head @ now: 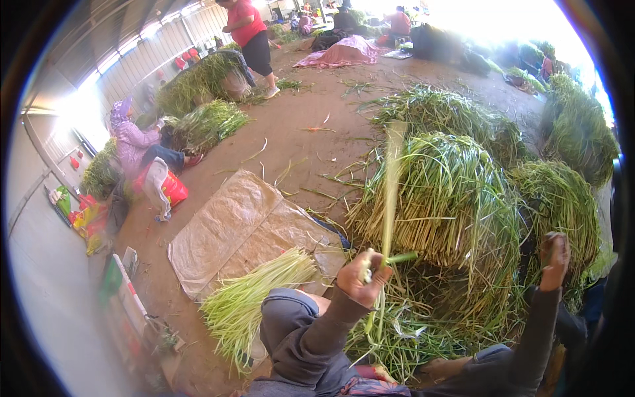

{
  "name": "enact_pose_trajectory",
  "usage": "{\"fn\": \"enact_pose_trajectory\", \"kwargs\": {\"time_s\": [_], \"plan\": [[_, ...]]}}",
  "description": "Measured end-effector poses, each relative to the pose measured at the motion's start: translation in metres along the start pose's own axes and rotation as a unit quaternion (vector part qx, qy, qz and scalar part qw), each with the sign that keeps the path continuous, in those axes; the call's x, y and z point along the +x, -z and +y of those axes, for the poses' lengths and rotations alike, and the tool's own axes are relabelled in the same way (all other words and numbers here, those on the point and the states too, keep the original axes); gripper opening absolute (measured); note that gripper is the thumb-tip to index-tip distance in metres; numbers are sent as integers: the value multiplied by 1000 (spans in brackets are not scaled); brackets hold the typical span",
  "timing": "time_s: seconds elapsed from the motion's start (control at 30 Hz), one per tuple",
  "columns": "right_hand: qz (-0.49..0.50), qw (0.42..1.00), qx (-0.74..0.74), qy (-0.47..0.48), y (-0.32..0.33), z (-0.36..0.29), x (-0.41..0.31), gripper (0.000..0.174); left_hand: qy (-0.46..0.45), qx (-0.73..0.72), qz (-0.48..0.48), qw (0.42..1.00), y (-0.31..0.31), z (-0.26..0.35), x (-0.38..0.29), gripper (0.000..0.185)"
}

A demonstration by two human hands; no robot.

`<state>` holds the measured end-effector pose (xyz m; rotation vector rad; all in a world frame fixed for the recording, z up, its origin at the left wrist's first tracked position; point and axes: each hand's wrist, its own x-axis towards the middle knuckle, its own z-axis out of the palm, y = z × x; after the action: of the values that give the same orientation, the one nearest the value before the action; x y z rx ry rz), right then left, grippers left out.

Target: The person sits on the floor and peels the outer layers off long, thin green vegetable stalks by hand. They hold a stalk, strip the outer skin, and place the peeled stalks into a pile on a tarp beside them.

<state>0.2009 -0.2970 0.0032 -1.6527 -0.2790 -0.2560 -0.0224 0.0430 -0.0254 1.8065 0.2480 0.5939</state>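
My left hand is closed on a few long green stalks, blurred by motion, which stick up above the fist and hang below it. Raised at the right, my right hand is blurred, and its fingers and anything in them cannot be made out. Left of my knee, a bundle of trimmed pale green stalks lies partly on a brown plastic sheet. Between my legs is a heap of loose green leaves and stalks. In front of me stands a large pile of leafy stalks.
More leafy piles stand at the right and behind. A seated person works at the left beside a red bag; another person stands farther back. A pink cloth covers something on the dirt floor.
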Motion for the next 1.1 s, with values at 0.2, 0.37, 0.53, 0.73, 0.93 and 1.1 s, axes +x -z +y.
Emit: {"fn": "enact_pose_trajectory", "kwargs": {"time_s": [0.2, 0.37, 0.53, 0.73, 0.93, 1.1], "plan": [[-404, 885, -217, 81, -69, 4, -66, 22, 13, -138, -80, 987, -22, 7, -7, 20], [-539, 818, -132, 153, -122, -41, -105, 15, 42, -177, -114, 977, -45, 7, -12, 21], [-555, 805, -193, 77, -127, -56, -108, 8, 12, -147, -108, 983, -45, -1, -9, 24], [-519, 840, -152, 42, -127, -55, -108, 10, 14, -63, -114, 991, -43, -2, -9, 36], [-424, 868, -204, 160, -123, -53, -94, 6, -65, 9, -98, 993, -38, -1, -7, 38], [-288, 894, -280, 197, -106, -33, -70, 3, -148, -3, -112, 983, -39, -4, -7, 31]]}}
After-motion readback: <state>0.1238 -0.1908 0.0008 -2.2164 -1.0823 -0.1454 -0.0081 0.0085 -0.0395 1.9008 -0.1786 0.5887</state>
